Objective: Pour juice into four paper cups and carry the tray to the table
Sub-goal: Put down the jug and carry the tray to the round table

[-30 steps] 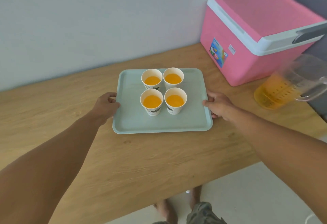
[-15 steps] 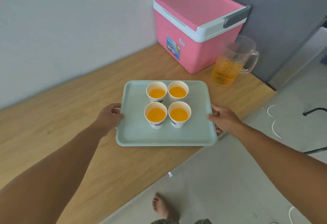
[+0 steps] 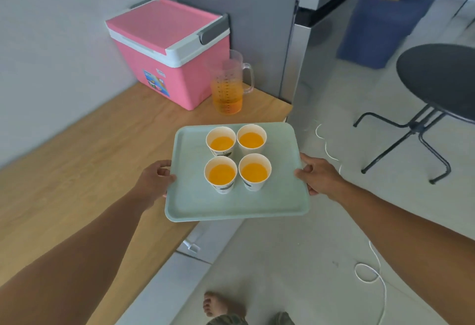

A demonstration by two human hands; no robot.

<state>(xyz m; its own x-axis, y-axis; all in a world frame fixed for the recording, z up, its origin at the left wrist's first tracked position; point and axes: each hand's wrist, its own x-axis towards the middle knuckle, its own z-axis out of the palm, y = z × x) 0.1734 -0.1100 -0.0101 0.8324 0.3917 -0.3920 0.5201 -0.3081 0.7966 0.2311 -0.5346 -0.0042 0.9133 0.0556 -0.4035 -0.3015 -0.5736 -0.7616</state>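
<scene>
A wooden counter [image 3: 84,160] fills the left of the scene, running to the far wall. A grey fridge [image 3: 259,24] stands past its far right end. On the floor to the right is a round black table [image 3: 437,73] on thin legs, and beyond it a blue bin [image 3: 380,24], blurred. A pink cooler [image 3: 169,52] with a white-edged lid sits on the counter at the far end, against the wall. Just right of it, near the counter's right edge, stands a clear jug [image 3: 230,86], about a third full of orange juice.

The pale green tray [image 3: 231,204] is held level at the counter's near right edge, its right part over the floor. The left hand [image 3: 154,183] grips its left rim, thumb on top and fingers curled under. The right hand [image 3: 320,174] grips the right rim the same way.

Four paper cups [image 3: 237,157] stand upright in a tight square on the tray's far half, each holding orange juice, sides touching or nearly so.

A white cord [image 3: 370,273] loops over the floor on the right. A bare foot [image 3: 218,304] shows at the bottom edge.
</scene>
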